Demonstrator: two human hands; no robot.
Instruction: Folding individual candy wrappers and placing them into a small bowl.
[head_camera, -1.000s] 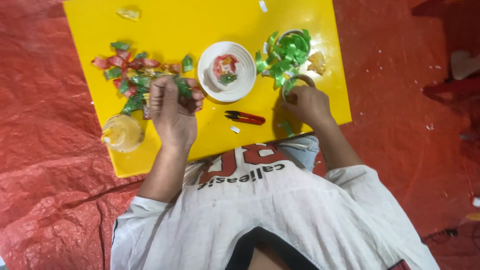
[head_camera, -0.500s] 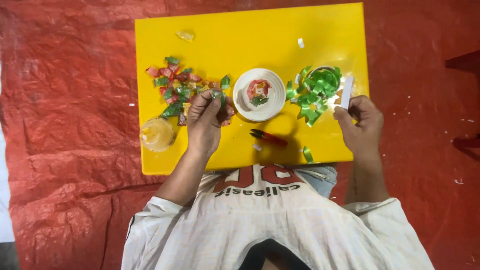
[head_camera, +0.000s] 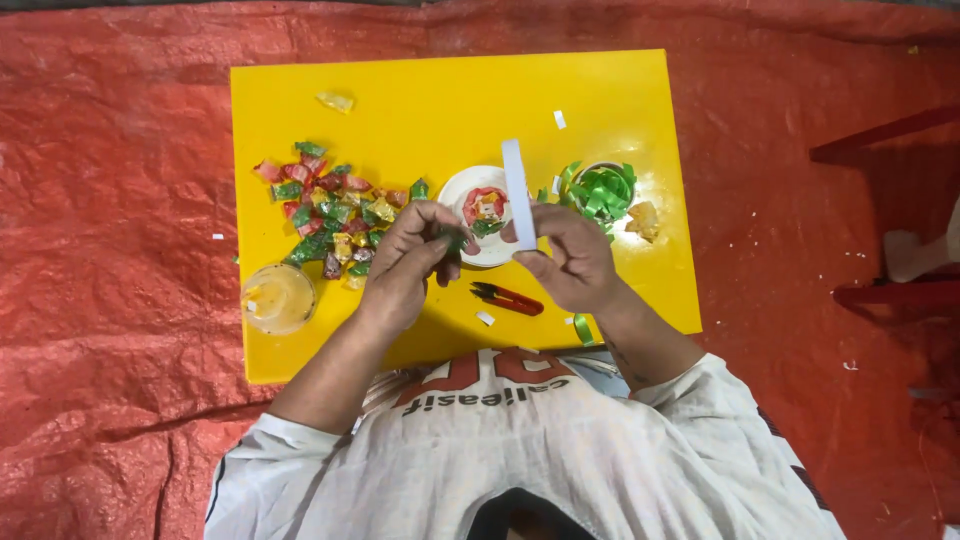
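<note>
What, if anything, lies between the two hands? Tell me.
Nothing visible does. The left hand pinches a small green folded piece, the right hand holds a white strip upright, and only bare yellow board and the white dish's rim show in the gap.

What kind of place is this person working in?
Probably an informal floor-level craft spot, maybe at home: a yellow board lies on a red tarpaulin, with a pile of coloured foil pieces and small red snips on it.
</note>
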